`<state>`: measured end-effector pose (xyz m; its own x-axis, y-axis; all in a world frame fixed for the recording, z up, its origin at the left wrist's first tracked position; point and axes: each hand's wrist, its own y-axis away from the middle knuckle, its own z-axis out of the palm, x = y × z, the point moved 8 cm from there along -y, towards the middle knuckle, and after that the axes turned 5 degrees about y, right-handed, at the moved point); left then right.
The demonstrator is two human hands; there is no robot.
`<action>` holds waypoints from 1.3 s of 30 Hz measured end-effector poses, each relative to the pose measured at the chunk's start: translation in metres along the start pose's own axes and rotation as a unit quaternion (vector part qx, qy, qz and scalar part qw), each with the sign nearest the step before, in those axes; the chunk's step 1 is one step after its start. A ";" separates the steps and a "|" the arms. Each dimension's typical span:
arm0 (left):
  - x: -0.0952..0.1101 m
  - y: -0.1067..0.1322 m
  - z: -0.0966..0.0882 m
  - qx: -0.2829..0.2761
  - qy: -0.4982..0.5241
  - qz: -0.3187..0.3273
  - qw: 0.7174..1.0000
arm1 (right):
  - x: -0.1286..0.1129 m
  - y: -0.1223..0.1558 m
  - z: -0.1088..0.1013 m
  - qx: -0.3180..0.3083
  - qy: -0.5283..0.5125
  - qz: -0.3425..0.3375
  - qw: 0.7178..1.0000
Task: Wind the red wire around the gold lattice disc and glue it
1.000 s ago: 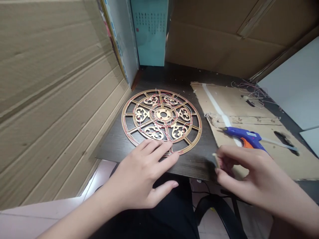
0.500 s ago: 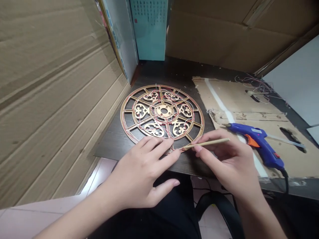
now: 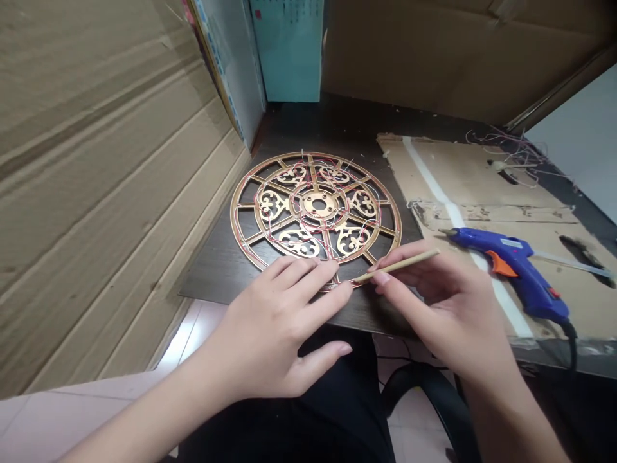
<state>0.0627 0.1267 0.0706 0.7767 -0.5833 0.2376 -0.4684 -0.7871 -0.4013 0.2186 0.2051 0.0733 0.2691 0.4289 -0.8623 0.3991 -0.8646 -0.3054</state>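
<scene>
The gold wheel (image 3: 315, 215) lies flat on the dark table (image 3: 216, 276). The left hand (image 3: 274, 328) spreads open, fingertips pressing the wheel's near rim and gripping nothing. Just right of the wheel, the right hand (image 3: 443, 302) pinches a stick (image 3: 398, 265) (thin, wooden); its long axis runs right to left, tip pointing at that rim beside the left fingertips.

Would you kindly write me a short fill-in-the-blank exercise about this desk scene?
1. The right hand holds a thin wooden ____.
2. The left hand presses its fingers on the near rim of the round gold ____.
3. The glue gun lying on the cardboard sheet is blue with an ____ trigger.

Missing words: stick; wheel; orange.
</scene>
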 end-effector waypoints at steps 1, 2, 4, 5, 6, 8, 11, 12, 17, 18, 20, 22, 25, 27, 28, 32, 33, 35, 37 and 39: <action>0.000 0.000 0.000 0.001 -0.001 0.002 1.000 | 0.000 0.000 0.000 -0.002 -0.001 0.001 1.000; 0.000 0.000 -0.001 0.003 -0.002 0.003 1.000 | 0.000 0.000 0.001 -0.004 -0.004 0.002 1.000; -0.001 0.001 -0.001 0.003 0.004 0.003 1.000 | 0.001 -0.001 0.002 -0.009 -0.011 0.006 1.000; -0.001 0.001 -0.001 0.002 0.010 0.001 1.000 | 0.001 0.000 0.002 -0.010 -0.016 0.008 1.000; -0.002 0.001 -0.001 0.001 0.018 -0.002 1.000 | 0.001 0.000 0.002 -0.011 -0.018 0.009 1.000; -0.003 0.001 -0.001 0.001 0.032 -0.007 0.999 | 0.001 0.001 0.002 -0.010 -0.015 0.010 1.000; -0.003 0.000 -0.001 0.001 0.035 -0.007 0.999 | 0.002 0.002 0.001 -0.009 -0.010 0.013 1.000; -0.002 0.000 0.000 0.002 0.032 -0.004 0.999 | 0.002 0.002 0.001 -0.008 -0.010 0.013 1.000; -0.001 -0.001 -0.001 0.006 0.023 0.000 1.000 | 0.000 0.002 -0.001 0.007 -0.010 0.005 1.000; -0.002 -0.001 -0.001 0.006 0.022 0.000 1.000 | -0.001 0.002 -0.001 0.007 -0.009 0.002 1.000; -0.002 -0.001 -0.001 0.006 0.022 0.001 1.000 | -0.002 0.002 0.000 0.002 -0.008 -0.003 1.000; -0.002 0.000 0.000 0.004 0.021 0.000 1.000 | -0.002 0.001 0.000 -0.001 -0.011 -0.005 1.000; -0.002 0.000 0.000 -0.001 0.020 -0.003 1.000 | -0.003 0.002 0.000 -0.005 -0.005 -0.005 1.000; -0.003 -0.001 0.000 -0.003 0.020 -0.006 1.000 | -0.002 0.002 0.000 -0.005 0.001 -0.001 1.000; -0.003 -0.001 0.001 -0.003 0.020 -0.007 1.000 | -0.002 0.003 0.000 -0.004 0.003 0.001 1.000; -0.003 0.000 0.002 -0.009 0.017 -0.007 1.000 | -0.002 0.003 -0.001 0.000 0.007 0.010 1.000; -0.002 0.001 0.002 -0.013 0.014 -0.006 1.000 | -0.002 0.003 -0.001 0.000 0.007 0.011 1.000; -0.002 0.001 0.003 -0.017 0.007 -0.004 1.000 | -0.002 0.003 0.000 -0.002 0.004 0.015 1.000; -0.002 0.001 0.003 -0.018 0.001 -0.002 1.000 | 0.000 0.003 0.000 -0.003 0.000 0.022 1.000; -0.002 0.001 0.004 -0.018 -0.004 0.001 1.000 | 0.002 0.003 0.000 0.000 -0.006 0.032 0.999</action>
<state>0.0626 0.1277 0.0666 0.7790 -0.5832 0.2304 -0.4846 -0.7931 -0.3690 0.2206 0.2037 0.0708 0.2829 0.3694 -0.8852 0.3809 -0.8902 -0.2497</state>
